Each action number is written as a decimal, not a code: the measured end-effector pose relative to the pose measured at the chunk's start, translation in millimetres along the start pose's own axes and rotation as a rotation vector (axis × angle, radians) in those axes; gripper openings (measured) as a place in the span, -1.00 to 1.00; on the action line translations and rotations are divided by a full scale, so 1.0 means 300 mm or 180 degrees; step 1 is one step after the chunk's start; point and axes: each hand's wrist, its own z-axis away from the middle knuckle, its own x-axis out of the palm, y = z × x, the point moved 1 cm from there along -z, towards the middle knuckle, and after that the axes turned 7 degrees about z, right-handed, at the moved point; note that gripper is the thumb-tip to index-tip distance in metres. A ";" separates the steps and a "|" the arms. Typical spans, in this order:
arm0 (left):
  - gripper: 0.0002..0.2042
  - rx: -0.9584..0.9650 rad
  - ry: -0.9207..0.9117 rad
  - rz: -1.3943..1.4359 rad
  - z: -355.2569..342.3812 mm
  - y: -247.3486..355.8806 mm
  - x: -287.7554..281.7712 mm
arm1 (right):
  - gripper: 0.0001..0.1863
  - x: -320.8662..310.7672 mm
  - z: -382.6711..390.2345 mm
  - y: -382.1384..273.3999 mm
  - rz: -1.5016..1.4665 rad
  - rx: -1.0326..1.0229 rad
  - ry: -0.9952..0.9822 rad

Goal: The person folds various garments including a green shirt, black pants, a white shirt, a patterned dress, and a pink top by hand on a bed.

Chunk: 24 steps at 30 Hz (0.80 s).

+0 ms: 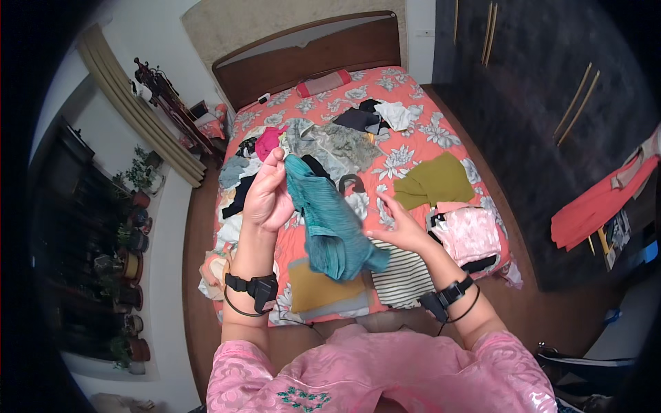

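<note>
My left hand (270, 193) pinches the upper corner of a crinkled teal garment (327, 220), which hangs partly folded above the bed. My right hand (399, 226) is beside the garment's right edge with its fingers spread; whether a fingertip touches the cloth I cannot tell. Below the teal garment lie a folded mustard garment (317, 288) and a black-and-white striped garment (401, 275), both near the bed's front edge. To the right of my right hand are an olive-green garment (435, 182) and a pile topped with a pink-and-white patterned one (471, 233).
A heap of loose clothes (337, 146) covers the middle and left of the floral bed (451, 134). Dark wardrobe doors (530, 89) stand on the right, with a coral garment (599, 206) hanging there. Potted plants (131, 265) line the window ledge on the left.
</note>
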 end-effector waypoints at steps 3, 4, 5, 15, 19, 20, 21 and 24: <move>-0.89 -0.0039 0.0418 0.0402 0.207 -0.251 0.022 | 0.10 -0.049 0.265 -0.015 0.0119 0.0323 -0.0391; -0.91 -0.0125 0.0324 0.0266 0.216 -0.252 0.079 | 0.10 -0.064 0.285 -0.045 0.0361 0.0036 -0.0531; -0.93 -0.0212 0.0234 0.0136 0.230 -0.254 0.133 | 0.11 -0.073 0.311 -0.071 0.0609 -0.0248 -0.0669; -0.85 -0.0457 0.0678 -0.2431 0.335 -0.191 0.183 | -0.85 -0.258 0.414 -0.136 -0.0260 0.0242 -0.0644; -0.86 -0.1402 0.0595 -0.2066 0.358 -0.172 0.178 | -0.84 -0.298 0.383 -0.139 -0.0679 0.0456 0.0479; -0.86 -0.1317 0.0566 -0.1721 0.357 -0.171 0.180 | -0.82 -0.303 0.364 -0.116 -0.0143 0.0379 0.0659; -0.87 -0.1254 0.0532 -0.1343 0.346 -0.191 0.207 | -0.82 -0.284 0.356 -0.134 -0.0118 0.0385 0.0692; -0.85 -0.1021 0.0402 -0.0624 0.311 -0.197 0.192 | -0.79 -0.146 0.322 -0.278 -0.0381 0.0147 0.1124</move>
